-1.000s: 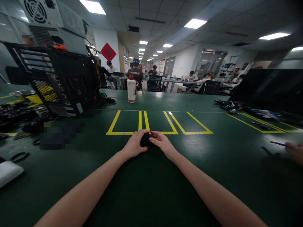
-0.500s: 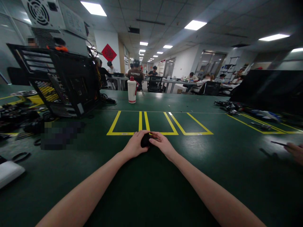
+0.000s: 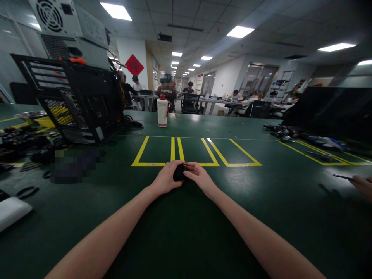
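left grip [image 3: 166, 176]: black object [image 3: 178, 173], axis unclear

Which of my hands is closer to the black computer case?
Left. Your left hand, around a black object, is right of the black computer case and nearer you; your right hand is farther right.

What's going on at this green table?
A person has both bare hands at a small black object: the left hand grips it, while the right hand is at its other side, thumb and fingers close against it. They are just by the near edge of the yellow tape outlines. A white cup stands beyond. At the right, another person's hand holds a thin dark tool.
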A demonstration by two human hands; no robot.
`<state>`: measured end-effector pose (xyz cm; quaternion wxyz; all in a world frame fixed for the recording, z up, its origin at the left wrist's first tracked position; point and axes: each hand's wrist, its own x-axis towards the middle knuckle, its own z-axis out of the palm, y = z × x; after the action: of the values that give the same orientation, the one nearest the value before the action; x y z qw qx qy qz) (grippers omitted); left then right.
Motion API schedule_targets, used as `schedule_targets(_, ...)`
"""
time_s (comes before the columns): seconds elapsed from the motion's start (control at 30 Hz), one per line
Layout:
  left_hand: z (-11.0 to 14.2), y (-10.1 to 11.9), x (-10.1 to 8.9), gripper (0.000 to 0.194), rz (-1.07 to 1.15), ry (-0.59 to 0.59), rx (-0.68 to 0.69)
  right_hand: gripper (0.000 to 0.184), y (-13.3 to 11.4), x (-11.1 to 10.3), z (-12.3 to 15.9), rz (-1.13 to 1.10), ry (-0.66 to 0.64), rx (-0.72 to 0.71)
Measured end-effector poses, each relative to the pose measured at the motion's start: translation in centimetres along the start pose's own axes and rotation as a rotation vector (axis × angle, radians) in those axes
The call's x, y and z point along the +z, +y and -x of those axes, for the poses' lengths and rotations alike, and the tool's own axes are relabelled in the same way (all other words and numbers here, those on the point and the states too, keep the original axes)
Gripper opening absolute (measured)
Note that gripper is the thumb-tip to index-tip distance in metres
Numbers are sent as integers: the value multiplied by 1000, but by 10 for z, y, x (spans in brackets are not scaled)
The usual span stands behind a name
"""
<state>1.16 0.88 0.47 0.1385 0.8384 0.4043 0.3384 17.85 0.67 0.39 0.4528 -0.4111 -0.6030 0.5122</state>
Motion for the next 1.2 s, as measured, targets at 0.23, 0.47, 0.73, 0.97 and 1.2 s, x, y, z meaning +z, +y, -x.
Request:
schedule_targets(0.23,0,1,-1,60,9,-8,-6,33,2,-4,0,-120,-132,-3)
schedule_targets(0.47,-1,1,0,59,-3,3,-1,21,3,-1,-1,-37,-9,-54)
schedule_targets(0.73,0,3,-1,60,5,-2,-22,31,2,-4,0,-86,-90,2)
schedule_targets(0.97,0,0,1,60,-5,8,-12,26,-1,-1,2,-37,-30,-17)
schedule_targets(1.2,0,1,0,60,-11,0,-18,32,3,-4,-1,-37,-77,6)
